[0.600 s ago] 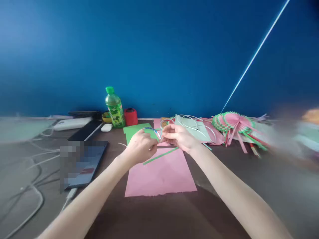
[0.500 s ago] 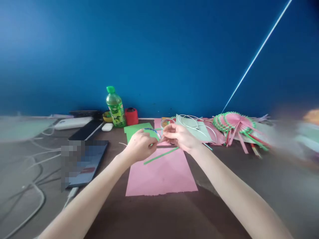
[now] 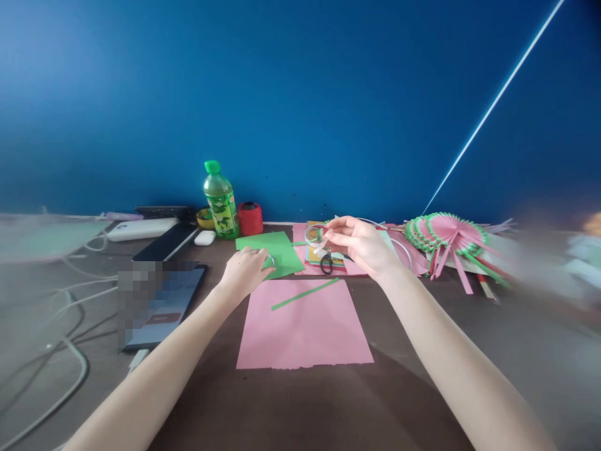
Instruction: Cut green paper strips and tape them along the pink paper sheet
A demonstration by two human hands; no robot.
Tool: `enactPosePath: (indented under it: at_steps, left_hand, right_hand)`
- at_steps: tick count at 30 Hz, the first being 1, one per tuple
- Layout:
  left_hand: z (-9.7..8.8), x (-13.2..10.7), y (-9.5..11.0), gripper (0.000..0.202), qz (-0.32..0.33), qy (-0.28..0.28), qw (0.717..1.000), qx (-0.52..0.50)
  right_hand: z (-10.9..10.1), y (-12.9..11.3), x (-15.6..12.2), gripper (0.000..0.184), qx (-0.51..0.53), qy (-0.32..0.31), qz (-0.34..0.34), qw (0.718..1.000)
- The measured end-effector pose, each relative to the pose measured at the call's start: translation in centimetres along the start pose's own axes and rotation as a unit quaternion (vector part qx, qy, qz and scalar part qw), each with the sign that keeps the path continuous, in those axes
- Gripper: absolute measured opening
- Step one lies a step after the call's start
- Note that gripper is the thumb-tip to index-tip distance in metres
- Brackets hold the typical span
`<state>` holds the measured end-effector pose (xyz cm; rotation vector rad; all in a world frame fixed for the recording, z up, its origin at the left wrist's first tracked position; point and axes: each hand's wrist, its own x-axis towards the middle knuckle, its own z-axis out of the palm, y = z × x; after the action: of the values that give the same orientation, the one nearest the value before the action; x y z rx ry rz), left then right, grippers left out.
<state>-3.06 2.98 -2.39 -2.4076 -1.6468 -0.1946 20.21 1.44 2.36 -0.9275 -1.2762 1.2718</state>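
Observation:
My left hand (image 3: pixel 246 270) rests over the left part of a green sheet of paper (image 3: pixel 287 250). Its fingers curl round what looks like a roll of clear tape (image 3: pixel 271 260), of which only a shiny curved edge shows. Raised to the right, my right hand (image 3: pixel 360 243) has thumb and fingertips pinched on a small, pale see-through strip (image 3: pixel 325 240). On the table between my forearms lies a pink sheet (image 3: pixel 305 335) with a ragged near edge. A narrow green paper strip (image 3: pixel 305 294) crosses its upper part at a slant.
A green bottle (image 3: pixel 220 210) and a red spool-like object (image 3: pixel 250 219) stand by the blue wall. Phones, a tablet (image 3: pixel 171 313) and white cables (image 3: pixel 79 357) occupy the left. Behind my right hand lie a dark loop (image 3: pixel 326 264) and papers; pink-and-green pleated paper fans (image 3: pixel 448 235) sit farther right.
My hands, close together before, have moved apart. The left went left and down onto the green sheet; the right shifted right, uncovering the dark loop. The pale sheet behind it is now mostly hidden.

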Motion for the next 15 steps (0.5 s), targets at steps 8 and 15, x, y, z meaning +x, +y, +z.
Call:
enactPosePath:
  at_steps: [8, 15]
  left_hand:
    - [-0.9, -1.0, 3.3, 0.008, 0.039, -0.164, 0.956, -0.239]
    - [0.6, -1.6, 4.0, 0.008, 0.026, -0.194, 0.946, -0.259]
  right_hand:
    - [0.3, 0.7, 0.1, 0.026, -0.016, -0.019, 0.011, 1.0]
    - [0.6, 1.2, -0.1, 0.025, -0.025, -0.048, 0.011, 0.998]
